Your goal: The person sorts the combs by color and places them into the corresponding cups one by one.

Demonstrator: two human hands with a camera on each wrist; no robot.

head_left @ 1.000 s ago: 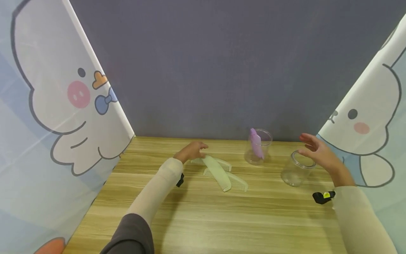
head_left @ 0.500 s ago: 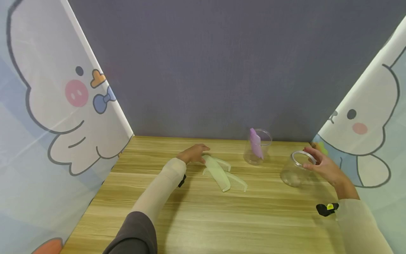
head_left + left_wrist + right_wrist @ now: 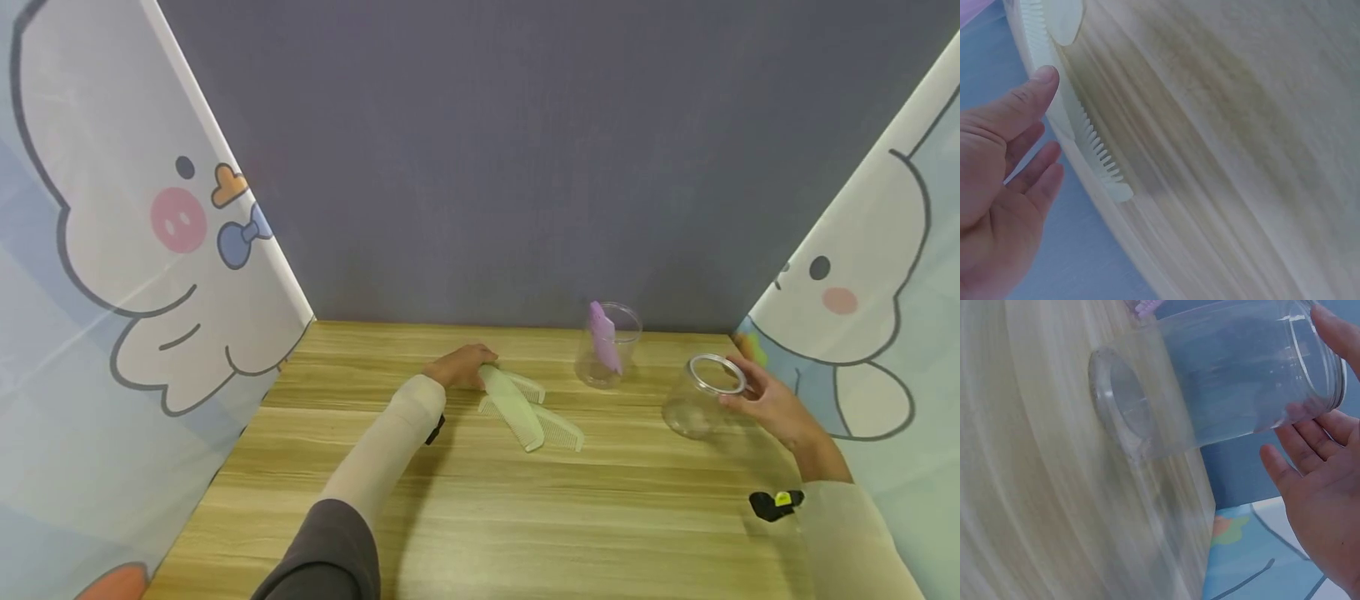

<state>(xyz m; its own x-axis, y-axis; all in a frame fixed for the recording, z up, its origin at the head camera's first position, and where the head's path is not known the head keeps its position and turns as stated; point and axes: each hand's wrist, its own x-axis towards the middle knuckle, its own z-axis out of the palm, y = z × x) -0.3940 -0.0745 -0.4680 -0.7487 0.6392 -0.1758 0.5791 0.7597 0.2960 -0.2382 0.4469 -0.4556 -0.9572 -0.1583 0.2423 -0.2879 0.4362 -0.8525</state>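
The right hand [image 3: 768,400], fingers spread, touches the rim of a clear round jar [image 3: 701,404] at three o'clock near the tabletop [image 3: 480,517] edge, while the left hand [image 3: 461,367], fingers straight, touches pale toothed combs [image 3: 525,408] at center, open wood grain toward six o'clock.

Both hands [image 3: 461,365] outstretched, fingers [image 3: 1035,94] relaxed

The right hand [image 3: 772,400] came down from above the empty jar [image 3: 701,404] to its rim; the left hand [image 3: 461,365] settled onto the pale comb [image 3: 510,398].
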